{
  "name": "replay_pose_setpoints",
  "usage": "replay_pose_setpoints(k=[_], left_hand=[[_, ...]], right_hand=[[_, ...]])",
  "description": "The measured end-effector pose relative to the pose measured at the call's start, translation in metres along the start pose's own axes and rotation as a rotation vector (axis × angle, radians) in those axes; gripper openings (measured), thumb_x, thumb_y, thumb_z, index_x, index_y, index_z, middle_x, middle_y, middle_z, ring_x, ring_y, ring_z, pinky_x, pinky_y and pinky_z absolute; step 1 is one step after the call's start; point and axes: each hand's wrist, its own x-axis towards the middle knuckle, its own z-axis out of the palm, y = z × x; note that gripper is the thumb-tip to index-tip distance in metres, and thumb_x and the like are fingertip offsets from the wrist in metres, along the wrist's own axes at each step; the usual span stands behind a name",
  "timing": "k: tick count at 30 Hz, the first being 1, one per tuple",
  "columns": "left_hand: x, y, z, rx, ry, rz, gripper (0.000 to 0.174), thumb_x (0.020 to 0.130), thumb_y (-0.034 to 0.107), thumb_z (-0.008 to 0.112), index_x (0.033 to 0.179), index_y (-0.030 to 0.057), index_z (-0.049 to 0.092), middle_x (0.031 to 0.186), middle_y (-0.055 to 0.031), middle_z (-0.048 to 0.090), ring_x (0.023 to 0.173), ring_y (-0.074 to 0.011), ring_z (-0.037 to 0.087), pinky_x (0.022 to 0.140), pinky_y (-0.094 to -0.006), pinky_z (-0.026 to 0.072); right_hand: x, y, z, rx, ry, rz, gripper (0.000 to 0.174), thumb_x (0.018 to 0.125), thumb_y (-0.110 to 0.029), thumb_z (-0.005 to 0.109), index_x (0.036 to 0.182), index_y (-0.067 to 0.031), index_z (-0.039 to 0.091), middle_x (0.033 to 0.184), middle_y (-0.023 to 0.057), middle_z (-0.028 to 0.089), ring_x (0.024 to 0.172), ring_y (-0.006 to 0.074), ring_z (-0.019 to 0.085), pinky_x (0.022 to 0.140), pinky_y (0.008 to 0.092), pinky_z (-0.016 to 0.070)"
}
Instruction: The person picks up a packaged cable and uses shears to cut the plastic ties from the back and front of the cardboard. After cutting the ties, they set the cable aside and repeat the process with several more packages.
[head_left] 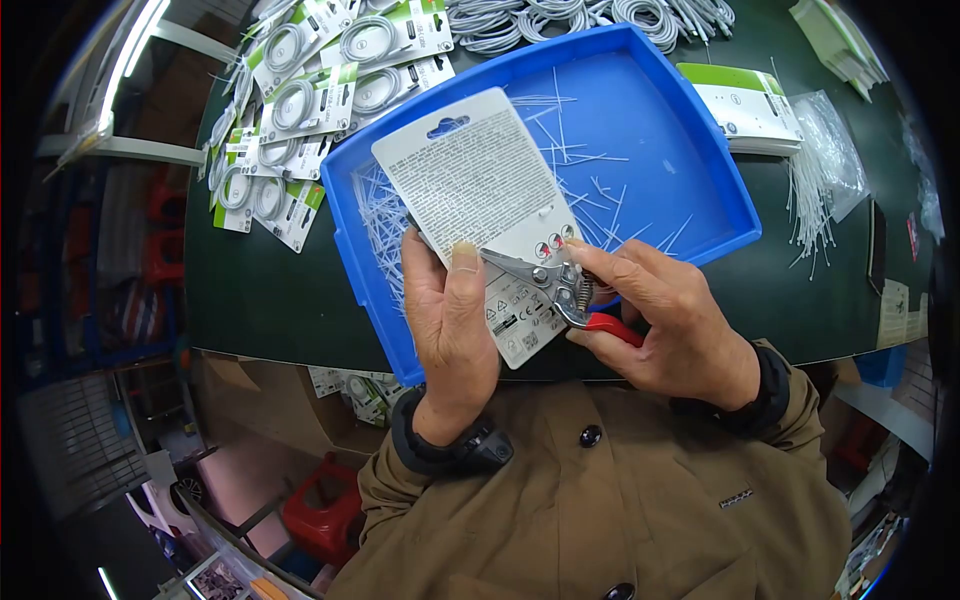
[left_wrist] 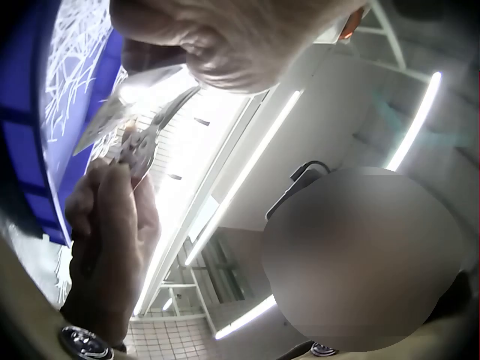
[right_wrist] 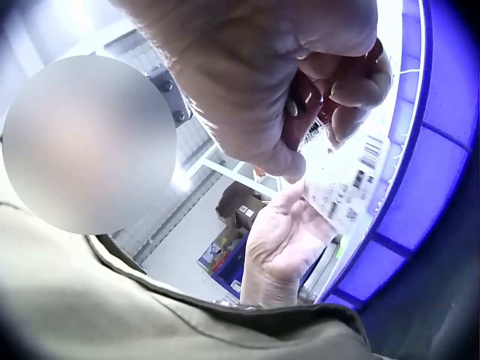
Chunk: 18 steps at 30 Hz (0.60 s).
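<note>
A white printed packaging card (head_left: 470, 170), its text side up, is tilted above the blue tray (head_left: 640, 95) in the head view. My left hand (head_left: 450, 330) grips it by its lower left edge, thumb on the printed face. In my right hand (head_left: 670, 320) are hand shears (head_left: 545, 277) with a red handle (head_left: 612, 328) and a coiled spring. Their blades lie across the card and point at my left thumb. The right index finger reaches along the shears to the card's right edge. The card's underside is hidden.
Thin white plastic strips (head_left: 378, 215) lie in the tray. Carded cables (head_left: 295, 105) are heaped at left, with coiled grey cables (head_left: 550, 18) behind the tray. To its right are stacked cards (head_left: 745, 110), a clear bag (head_left: 845, 160) and a bunch of white cable ties (head_left: 808, 210).
</note>
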Motion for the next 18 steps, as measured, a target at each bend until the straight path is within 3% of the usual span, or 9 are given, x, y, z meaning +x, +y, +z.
replay_pose_setpoints(k=[3, 6, 9, 10, 12, 14, 18], left_hand=[[0.007, 0.016, -0.027, 0.147, -0.062, 0.003, 0.045, 0.113, 0.016, 0.054, 0.152, -0.0036, 0.046, 0.140, -0.0154, 0.063, 0.127, -0.0223, 0.063, 0.110, -0.0414, 0.0490], [0.018, 0.036, -0.049, -0.047, 0.042, 0.004, 0.045, 0.114, 0.020, 0.054, 0.152, -0.0033, 0.049, 0.142, -0.0151, 0.064, 0.129, -0.0253, 0.063, 0.112, -0.0439, 0.0473], [0.024, 0.051, -0.061, -0.126, 0.347, 0.032, 0.042, 0.113, 0.022, 0.055, 0.149, -0.0007, 0.051, 0.140, -0.0149, 0.064, 0.125, -0.0263, 0.063, 0.110, -0.0442, 0.0464], [0.031, 0.054, -0.065, -0.213, 0.418, 0.025, 0.030, 0.113, 0.026, 0.056, 0.133, 0.0035, 0.059, 0.118, -0.0091, 0.069, 0.105, -0.0242, 0.067, 0.105, -0.0441, 0.0473], [0.047, 0.041, -0.102, -0.400, -0.192, 0.096, 0.023, 0.111, 0.031, 0.059, 0.112, 0.0082, 0.056, 0.094, -0.0040, 0.058, 0.090, -0.0192, 0.058, 0.098, -0.0417, 0.0445], [0.048, 0.040, -0.112, -0.484, -0.471, 0.117, 0.025, 0.110, 0.029, 0.061, 0.093, 0.0138, 0.051, 0.077, 0.0010, 0.047, 0.077, -0.0151, 0.048, 0.093, -0.0369, 0.0406], [0.062, 0.033, -0.119, -0.577, -0.680, 0.140, 0.024, 0.111, 0.022, 0.059, 0.089, 0.0148, 0.052, 0.074, 0.0023, 0.049, 0.077, -0.0146, 0.050, 0.093, -0.0364, 0.0403]], right_hand=[[-0.003, 0.001, -0.012, 0.093, 0.014, 0.023, 0.075, 0.078, -0.007, 0.091, 0.147, -0.0041, 0.061, 0.091, 0.0098, 0.064, 0.069, 0.0206, 0.062, 0.061, 0.0332, 0.0525], [0.004, 0.003, -0.021, 0.126, 0.130, -0.040, 0.075, 0.072, -0.003, 0.086, 0.144, 0.0006, 0.065, 0.094, 0.0093, 0.066, 0.070, 0.0149, 0.056, 0.063, 0.0295, 0.0474], [0.016, -0.002, -0.026, 0.047, 0.091, -0.109, 0.077, 0.070, -0.003, 0.087, 0.144, -0.0005, 0.066, 0.094, 0.0089, 0.066, 0.073, 0.0158, 0.057, 0.064, 0.0300, 0.0481], [0.020, -0.004, -0.024, 0.030, 0.065, -0.137, 0.078, 0.069, -0.004, 0.087, 0.143, -0.0013, 0.066, 0.094, 0.0091, 0.066, 0.073, 0.0169, 0.058, 0.064, 0.0309, 0.0487], [0.025, -0.011, -0.020, -0.006, -0.018, -0.184, 0.077, 0.068, -0.005, 0.088, 0.143, -0.0031, 0.067, 0.094, 0.0097, 0.065, 0.074, 0.0196, 0.060, 0.065, 0.0327, 0.0497], [0.029, -0.019, -0.014, -0.051, -0.159, -0.215, 0.077, 0.069, -0.008, 0.090, 0.143, -0.0067, 0.066, 0.094, 0.0115, 0.064, 0.076, 0.0261, 0.063, 0.066, 0.0378, 0.0525], [0.035, -0.028, 0.007, -0.002, -0.271, -0.264, 0.080, 0.070, -0.010, 0.090, 0.146, -0.0088, 0.062, 0.097, 0.0130, 0.065, 0.083, 0.0303, 0.065, 0.069, 0.0416, 0.0538]])
